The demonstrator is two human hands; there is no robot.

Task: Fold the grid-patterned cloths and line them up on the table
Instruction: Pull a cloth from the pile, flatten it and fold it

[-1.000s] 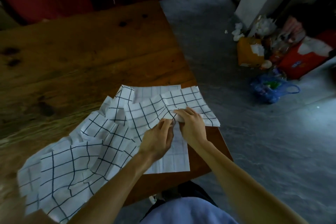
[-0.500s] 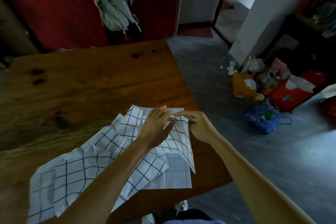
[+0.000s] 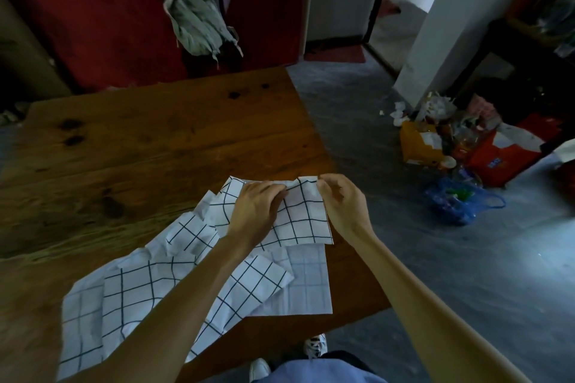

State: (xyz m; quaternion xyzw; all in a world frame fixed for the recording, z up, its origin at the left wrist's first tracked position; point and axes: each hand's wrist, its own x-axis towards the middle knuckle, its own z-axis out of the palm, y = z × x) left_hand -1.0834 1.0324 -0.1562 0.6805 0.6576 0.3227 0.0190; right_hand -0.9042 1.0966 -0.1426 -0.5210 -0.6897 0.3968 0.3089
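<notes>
Several white cloths with a dark grid lie heaped at the near right corner of the wooden table (image 3: 149, 146). The top cloth (image 3: 300, 218) is held up by its far edge. My left hand (image 3: 258, 208) grips that edge near its middle, fingers curled over it. My right hand (image 3: 340, 199) pinches the cloth's far right corner between thumb and fingers. A paler cloth (image 3: 306, 281) lies flat under it by the table's edge. More crumpled grid cloths (image 3: 146, 286) spread toward the near left, partly under my left forearm.
The table's right edge runs close beside my right hand; grey floor lies beyond it. A pile of bags and rubbish (image 3: 460, 149) sits on the floor at the right. A grey backpack (image 3: 199, 22) hangs against the red wall behind the table.
Both hands have carried the top cloth's edge away from me and spread apart along it. The camera has tilted up, showing more of the room.
</notes>
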